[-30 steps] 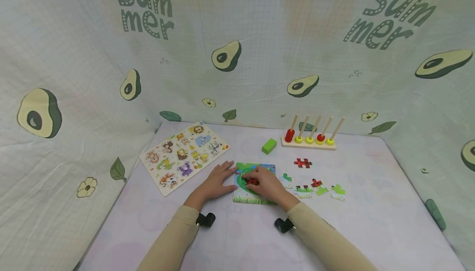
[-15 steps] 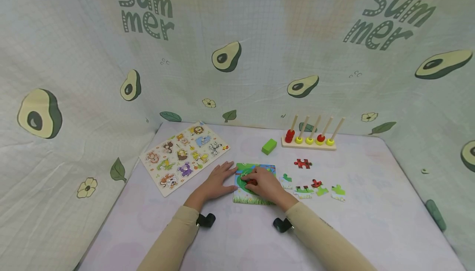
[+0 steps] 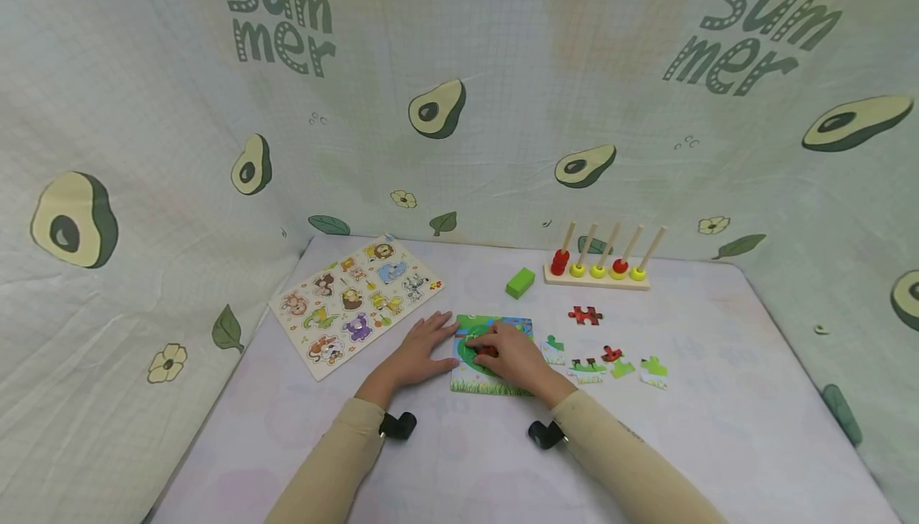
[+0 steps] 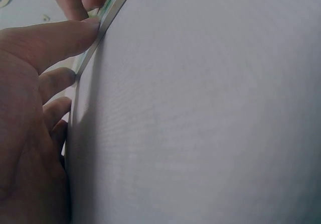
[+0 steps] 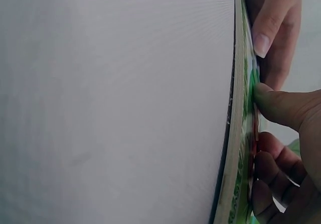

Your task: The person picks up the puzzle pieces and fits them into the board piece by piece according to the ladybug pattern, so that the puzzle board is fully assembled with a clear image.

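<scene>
A puzzle board point(image 3: 477, 388) with a green, blue and grassy print lies flat on the table. My left hand point(image 3: 422, 351) rests at its left edge, fingers straight and spread, thumb touching the board's side in the left wrist view. Over the board's middle, my right hand point(image 3: 513, 356) pinches a red puzzle piece point(image 3: 489, 351) with thumb and fingers, low against the surface; the hand hides most of the piece. In the right wrist view, the right thumb point(image 5: 281, 106) presses near the green print, and the other fingers curl beside the red piece.
Several loose puzzle pieces lie right of the board, among them a red one point(image 3: 585, 316) and a green-white one point(image 3: 654, 372). Behind stand a green block point(image 3: 520, 283) and a bead stacker point(image 3: 597, 282). An animal puzzle board point(image 3: 369, 307) lies at left. Printed cloth hangs behind.
My right hand has shifted very slightly left over the board, lowering the red puzzle piece's visible part under the fingers. My left hand stays in place.
</scene>
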Motion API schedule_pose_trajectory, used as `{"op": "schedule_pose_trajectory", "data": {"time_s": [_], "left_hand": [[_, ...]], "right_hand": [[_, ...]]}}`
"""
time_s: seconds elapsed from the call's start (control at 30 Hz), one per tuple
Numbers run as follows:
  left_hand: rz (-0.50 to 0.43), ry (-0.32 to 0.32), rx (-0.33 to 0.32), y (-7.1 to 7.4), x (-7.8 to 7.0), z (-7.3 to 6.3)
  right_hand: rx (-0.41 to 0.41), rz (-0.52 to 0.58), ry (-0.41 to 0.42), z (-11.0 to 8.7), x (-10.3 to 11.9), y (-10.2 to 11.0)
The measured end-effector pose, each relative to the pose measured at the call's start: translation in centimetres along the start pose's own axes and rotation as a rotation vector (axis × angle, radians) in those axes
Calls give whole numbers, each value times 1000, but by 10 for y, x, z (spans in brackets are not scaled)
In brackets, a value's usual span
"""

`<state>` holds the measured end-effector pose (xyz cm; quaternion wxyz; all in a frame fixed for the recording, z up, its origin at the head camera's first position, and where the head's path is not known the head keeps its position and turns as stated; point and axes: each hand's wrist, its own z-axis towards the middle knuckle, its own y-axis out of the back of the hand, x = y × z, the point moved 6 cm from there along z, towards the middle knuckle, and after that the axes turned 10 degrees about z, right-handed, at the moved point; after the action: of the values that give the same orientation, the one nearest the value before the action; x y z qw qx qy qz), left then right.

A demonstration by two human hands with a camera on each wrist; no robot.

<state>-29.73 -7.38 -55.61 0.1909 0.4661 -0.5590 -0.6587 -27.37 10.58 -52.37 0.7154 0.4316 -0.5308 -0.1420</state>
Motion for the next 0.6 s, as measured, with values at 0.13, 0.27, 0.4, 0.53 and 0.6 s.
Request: {"op": "schedule_pose_trajectory", "data": {"time_s": [0.13, 0.27, 0.4, 0.53, 0.6], "left_hand": [[1, -3, 2, 0, 0, 0], [2, -11, 5, 1, 0, 0], [-2, -19, -1, 1, -1, 0], [-5, -25, -12, 2, -2, 0], [-2, -30, -19, 2, -2, 0]], "right_hand": [[-8, -8, -1, 0, -1, 0], [-30, -10, -10, 0, -2, 1], [-38, 10, -21, -2, -3, 3], [-37, 32, -17, -3, -4, 4], [-37, 46, -15, -4, -5, 5]]}}
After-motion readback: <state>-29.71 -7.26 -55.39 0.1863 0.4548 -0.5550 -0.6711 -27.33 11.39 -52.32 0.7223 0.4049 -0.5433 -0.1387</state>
